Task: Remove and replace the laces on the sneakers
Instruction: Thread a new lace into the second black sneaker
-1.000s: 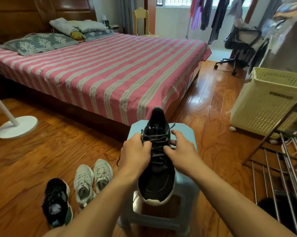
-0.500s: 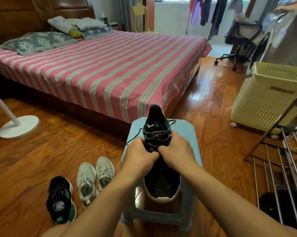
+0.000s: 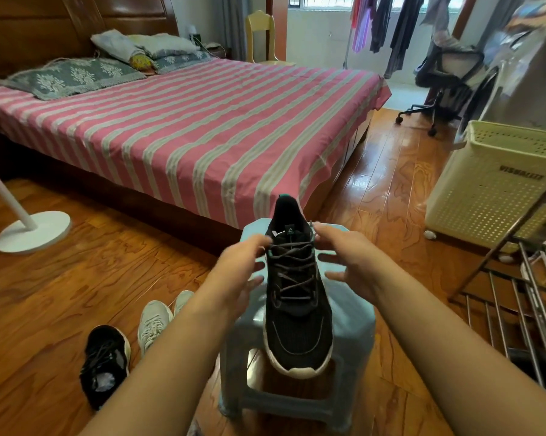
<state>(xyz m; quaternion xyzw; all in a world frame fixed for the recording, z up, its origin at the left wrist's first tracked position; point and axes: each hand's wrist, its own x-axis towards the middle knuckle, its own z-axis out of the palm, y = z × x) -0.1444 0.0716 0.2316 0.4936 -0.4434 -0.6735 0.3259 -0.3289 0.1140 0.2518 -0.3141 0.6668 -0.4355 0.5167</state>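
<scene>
We're in a home bedroom: a wide bed with a pink-and-grey striped sheet and pillows against a dark wooden headboard, glossy wood-plank floor. Clothes hang by the window at the back, a black office chair beneath them, a cream laundry basket to the right, sneakers on the floor.

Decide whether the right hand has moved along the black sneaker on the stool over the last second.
Yes. The right hand has shifted from over the lacing toward the collar end of the black sneaker, farther from the toe, on the stool.
</scene>
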